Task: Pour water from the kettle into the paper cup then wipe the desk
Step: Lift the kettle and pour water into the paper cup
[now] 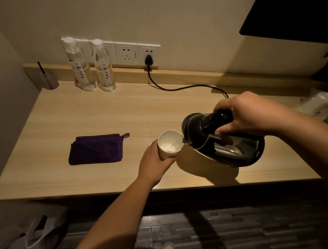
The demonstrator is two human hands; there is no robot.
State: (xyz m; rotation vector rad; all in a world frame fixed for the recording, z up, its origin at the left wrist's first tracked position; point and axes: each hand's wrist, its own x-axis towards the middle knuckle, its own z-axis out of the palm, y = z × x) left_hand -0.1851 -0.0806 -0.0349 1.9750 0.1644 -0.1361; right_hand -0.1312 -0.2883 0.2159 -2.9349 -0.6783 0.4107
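Over the desk (60,120), right hand (244,114) grips tilted kettle (225,145); left hand (154,162) wraps paper cup (169,143).

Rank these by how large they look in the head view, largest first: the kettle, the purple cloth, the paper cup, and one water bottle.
1. Kettle, though it is nearer the camera than the bottles.
2. Purple cloth.
3. Water bottle, standing far back, so its true size is unsure.
4. Paper cup, partly covered by the left hand.
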